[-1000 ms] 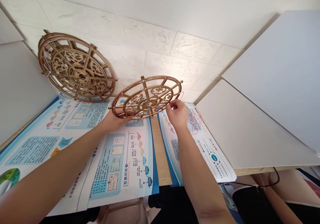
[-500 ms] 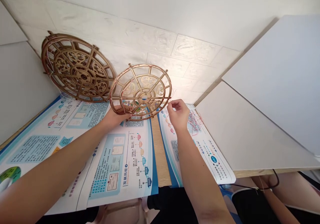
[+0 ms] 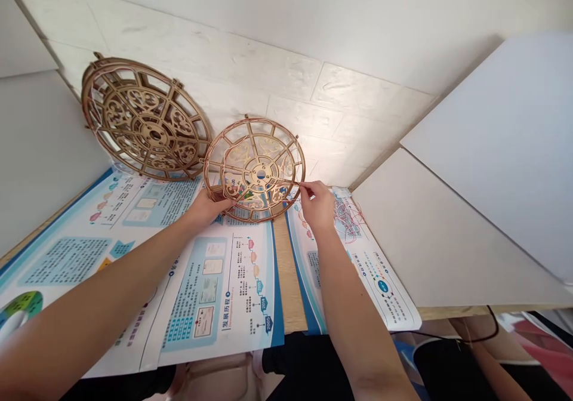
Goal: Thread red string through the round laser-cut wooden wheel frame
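A round gold-brown openwork frame [image 3: 261,174] with scroll patterns and a central hub stands tilted on the table. My left hand [image 3: 208,209] is closed on its lower left rim, thumb in front. Thin reddish and pale wires [image 3: 225,159] run along the rim and across the spokes. At the right edge of the frame, my right hand [image 3: 319,203] pinches a thin wire with thumb and forefinger; the fingertips partly hide it and seem to touch the rim.
More such round frames [image 3: 154,132], stacked together, lean on the pale tiled wall [image 3: 358,96] at left. A tangle of thin red wire [image 3: 350,219] lies right of my right hand. Printed sheets [image 3: 215,305] cover the table; white panels [image 3: 439,228] stand at right. Another person's leg shows lower right.
The round frame has turned to face me more and shifted slightly. My right hand's fingertips have moved in to the rim. My left hand keeps its hold.
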`<action>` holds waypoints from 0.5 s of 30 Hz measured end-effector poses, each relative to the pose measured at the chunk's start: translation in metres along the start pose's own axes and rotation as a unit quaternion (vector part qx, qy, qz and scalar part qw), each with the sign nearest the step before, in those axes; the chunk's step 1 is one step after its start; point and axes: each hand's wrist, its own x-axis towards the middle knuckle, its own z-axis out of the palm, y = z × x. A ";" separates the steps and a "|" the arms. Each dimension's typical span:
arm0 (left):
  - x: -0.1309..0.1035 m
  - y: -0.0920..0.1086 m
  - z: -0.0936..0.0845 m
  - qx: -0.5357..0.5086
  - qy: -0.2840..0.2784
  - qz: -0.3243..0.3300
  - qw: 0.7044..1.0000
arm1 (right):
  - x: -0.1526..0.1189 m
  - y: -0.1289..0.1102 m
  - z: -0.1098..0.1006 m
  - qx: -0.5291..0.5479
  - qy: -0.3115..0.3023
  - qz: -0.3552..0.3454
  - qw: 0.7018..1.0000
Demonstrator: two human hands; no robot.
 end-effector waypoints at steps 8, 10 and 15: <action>-0.014 0.022 0.011 0.096 0.016 0.057 0.994 | -0.001 0.000 0.000 -0.027 0.002 -0.023 0.999; -0.016 0.024 0.012 0.122 0.016 0.072 0.990 | -0.001 -0.001 -0.001 -0.035 0.004 -0.037 0.999; -0.019 0.020 0.013 0.150 0.002 0.107 0.983 | 0.000 0.000 -0.003 -0.060 -0.007 -0.042 0.997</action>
